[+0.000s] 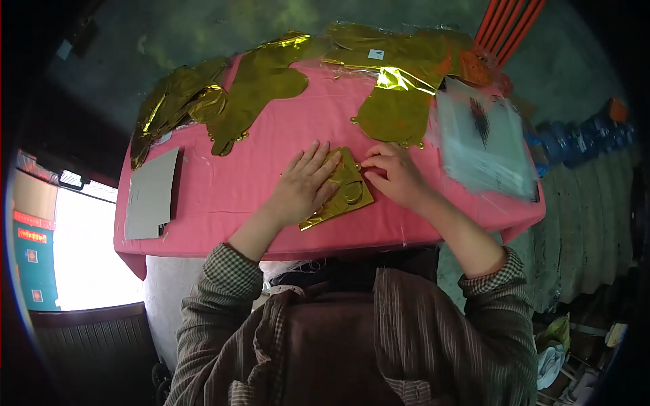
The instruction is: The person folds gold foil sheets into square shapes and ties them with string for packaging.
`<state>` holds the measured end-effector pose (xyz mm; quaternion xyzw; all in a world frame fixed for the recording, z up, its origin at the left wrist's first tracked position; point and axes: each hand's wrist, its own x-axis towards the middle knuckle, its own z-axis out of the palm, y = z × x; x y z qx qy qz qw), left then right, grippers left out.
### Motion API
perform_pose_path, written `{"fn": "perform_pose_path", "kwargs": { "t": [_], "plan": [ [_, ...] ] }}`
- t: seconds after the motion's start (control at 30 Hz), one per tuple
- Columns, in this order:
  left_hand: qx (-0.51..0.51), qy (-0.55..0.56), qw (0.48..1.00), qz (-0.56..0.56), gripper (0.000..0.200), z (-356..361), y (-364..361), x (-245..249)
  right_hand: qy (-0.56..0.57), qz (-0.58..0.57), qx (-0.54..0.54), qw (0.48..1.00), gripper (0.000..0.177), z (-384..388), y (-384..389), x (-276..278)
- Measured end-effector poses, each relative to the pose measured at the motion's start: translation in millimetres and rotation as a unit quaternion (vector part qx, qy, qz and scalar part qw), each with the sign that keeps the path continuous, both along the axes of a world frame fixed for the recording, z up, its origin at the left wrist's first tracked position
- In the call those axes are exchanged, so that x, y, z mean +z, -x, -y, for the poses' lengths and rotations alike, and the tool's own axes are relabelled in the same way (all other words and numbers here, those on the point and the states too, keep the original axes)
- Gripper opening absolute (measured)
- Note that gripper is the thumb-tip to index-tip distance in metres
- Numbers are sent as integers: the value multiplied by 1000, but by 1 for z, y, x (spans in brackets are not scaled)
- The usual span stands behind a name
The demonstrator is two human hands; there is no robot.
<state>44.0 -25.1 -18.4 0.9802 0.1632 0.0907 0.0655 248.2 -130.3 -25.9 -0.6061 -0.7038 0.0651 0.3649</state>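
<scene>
A folded gold foil balloon (351, 188) lies on the pink-covered table (223, 196) in front of me. My left hand (305, 179) rests flat on its left part, fingers stretched out and pressing down. At its upper right edge, my right hand (393, 174) is closed, with thumb and index finger at a small foil tab (358, 166). Just beyond that hand lies a flat, unfolded gold foil balloon (393, 116) with small tabs along its end.
More flat gold foil balloons (261, 91) cover the table's back and left. A grey card stack (153, 196) sits at left, clear plastic bags (484, 142) at right. A packaged foil piece carries a white label (376, 54). Orange bars (509, 27) stand behind.
</scene>
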Motion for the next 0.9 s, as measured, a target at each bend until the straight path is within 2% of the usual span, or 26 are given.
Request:
{"fn": "perform_pose_path", "kwargs": {
  "t": [0.37, 0.43, 0.83, 0.9],
  "plan": [
    [3, 3, 1000, 2, 52, -1, 1, -1, -8, -60, 2, 998, 13, -7, 7, 0],
    [4, 5, 1000, 1, 52, -1, 1, -2, -37, 43, 1, 998, 10, -10, 7, 2],
    [3, 10, 1000, 18, 52, -2, 1, -4, -84, 164, 8, 983, 10, -21, 16, 6],
    [3, 14, 1000, 23, 52, -3, 2, -4, -90, 141, -4, 986, 10, -23, 19, 4]
  ]
}}
